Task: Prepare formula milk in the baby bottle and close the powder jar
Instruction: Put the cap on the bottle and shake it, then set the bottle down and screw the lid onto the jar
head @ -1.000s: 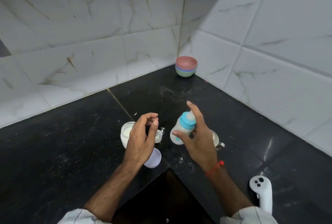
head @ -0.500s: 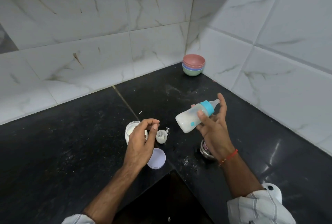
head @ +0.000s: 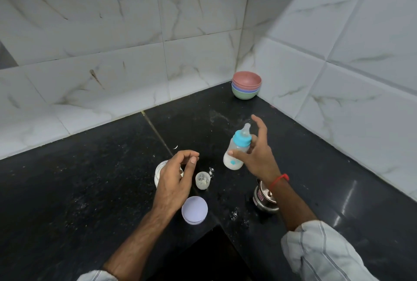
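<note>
While right hand (head: 257, 159) fingers grip baby bottle (head: 237, 147) — teat up, tilted right — left hand (head: 176, 179) loose, empty.

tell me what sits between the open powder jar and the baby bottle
In the head view, a small clear cap with powder residue lies on the black counter between powder jar and baby bottle.

Black stone counter (head: 90, 190) set into a corner, dusted with white specks, a pale seam running across it toward the back wall. Stack of bowls (head: 246, 85) tucked in the far corner, touching or almost touching both marble-look tiled walls (head: 112, 32): pink on top, then blue, green at the bottom. Small steel pot (head: 264, 199) stands near the counter's front edge, well apart from the bowls, partly hidden.
</note>
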Demonstrator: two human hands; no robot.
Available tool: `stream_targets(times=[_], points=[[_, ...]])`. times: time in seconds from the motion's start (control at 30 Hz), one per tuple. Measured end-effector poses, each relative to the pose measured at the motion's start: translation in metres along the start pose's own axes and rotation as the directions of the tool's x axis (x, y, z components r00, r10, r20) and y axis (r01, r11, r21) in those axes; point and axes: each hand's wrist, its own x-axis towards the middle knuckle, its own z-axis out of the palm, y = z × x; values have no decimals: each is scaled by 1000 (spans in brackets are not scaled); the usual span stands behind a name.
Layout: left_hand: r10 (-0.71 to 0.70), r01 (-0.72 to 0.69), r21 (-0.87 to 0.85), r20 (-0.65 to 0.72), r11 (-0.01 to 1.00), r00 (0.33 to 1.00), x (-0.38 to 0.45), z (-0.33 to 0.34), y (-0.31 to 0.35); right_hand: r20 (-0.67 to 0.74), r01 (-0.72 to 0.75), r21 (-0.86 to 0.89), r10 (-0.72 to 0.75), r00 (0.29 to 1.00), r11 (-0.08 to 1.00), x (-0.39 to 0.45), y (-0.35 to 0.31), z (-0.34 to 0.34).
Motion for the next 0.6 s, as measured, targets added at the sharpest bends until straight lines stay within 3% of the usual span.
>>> stream_targets(times=[0.1, 0.23, 0.6], points=[[-11, 11, 6, -1, 1000, 1000, 3, 0, -1, 44, -30, -206, 40, 998, 978, 22, 16, 4], [-10, 10, 26, 0, 1000, 1000, 3, 0, -4, 53, -61, -348, 84, 995, 936, 44, 41, 10], [-40, 41, 62, -23, 997, 999, -5, -11, -15, 30, -167, -464, 203, 979, 870, 69, 77, 27]])
